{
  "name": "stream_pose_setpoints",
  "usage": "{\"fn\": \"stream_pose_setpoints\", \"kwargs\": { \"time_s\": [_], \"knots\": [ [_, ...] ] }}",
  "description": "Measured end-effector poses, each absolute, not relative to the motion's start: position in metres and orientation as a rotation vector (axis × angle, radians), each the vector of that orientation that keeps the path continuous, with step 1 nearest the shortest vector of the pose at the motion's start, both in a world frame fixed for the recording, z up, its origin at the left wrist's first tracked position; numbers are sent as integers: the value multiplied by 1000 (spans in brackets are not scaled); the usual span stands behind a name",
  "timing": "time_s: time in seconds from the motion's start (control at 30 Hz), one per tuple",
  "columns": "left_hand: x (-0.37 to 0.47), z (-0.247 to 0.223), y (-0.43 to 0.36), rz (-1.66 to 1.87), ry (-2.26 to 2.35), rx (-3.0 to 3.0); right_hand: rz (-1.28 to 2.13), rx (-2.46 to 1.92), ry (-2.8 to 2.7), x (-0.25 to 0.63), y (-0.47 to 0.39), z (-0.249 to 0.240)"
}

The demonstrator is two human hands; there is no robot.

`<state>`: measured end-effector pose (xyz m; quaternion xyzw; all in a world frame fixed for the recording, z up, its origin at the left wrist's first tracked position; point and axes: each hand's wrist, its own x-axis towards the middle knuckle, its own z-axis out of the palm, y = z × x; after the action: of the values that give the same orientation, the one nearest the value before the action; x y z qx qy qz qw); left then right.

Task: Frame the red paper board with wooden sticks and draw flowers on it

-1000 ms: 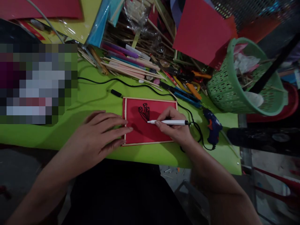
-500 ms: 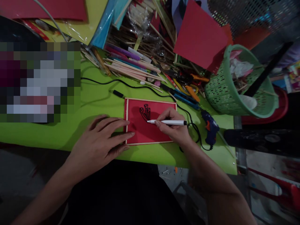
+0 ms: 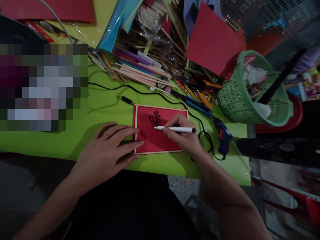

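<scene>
A red card [image 3: 152,141] edged with thin wooden sticks lies on the green table. On its upper middle is a black line drawing of three tulip-like flowers [image 3: 155,117]. My right hand [image 3: 182,132] pinches a white marker [image 3: 176,128], its tip at the lower end of the drawn stems and its black end pointing right. Fingers apart, my left hand [image 3: 112,146] rests flat, its fingertips on the card's left edge. The marker's black cap [image 3: 126,99] lies just above the card's upper left corner.
A blue glue gun [image 3: 223,136] with a black cable lies to the right. Behind the card are several wooden sticks [image 3: 142,75], markers and a blue cutter [image 3: 197,105]. A green basket [image 3: 230,95] holding scraps stands at the table's right end. A pixelated patch covers the left.
The marker tip has shifted slightly left, my right hand moving with it. More black stem lines show under the flowers. My left hand stays in place.
</scene>
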<state>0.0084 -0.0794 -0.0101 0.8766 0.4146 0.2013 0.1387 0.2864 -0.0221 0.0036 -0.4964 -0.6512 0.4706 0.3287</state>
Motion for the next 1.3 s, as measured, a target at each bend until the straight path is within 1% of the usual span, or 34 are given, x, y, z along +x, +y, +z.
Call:
{"fn": "stream_pose_setpoints", "kwargs": {
  "time_s": [0.4, 0.8, 1.3],
  "knots": [
    [7, -11, -80, 611, 1183, 2558, 1238, -1337, -1717, 281, -20, 5],
    [8, -11, -80, 593, 1197, 2548, 1294, -1254, -1709, 274, -17, 9],
    [9, -11, -81, 595, 1242, 2502, 1239, -1316, -1767, 276, -17, 11]
  ]
}}
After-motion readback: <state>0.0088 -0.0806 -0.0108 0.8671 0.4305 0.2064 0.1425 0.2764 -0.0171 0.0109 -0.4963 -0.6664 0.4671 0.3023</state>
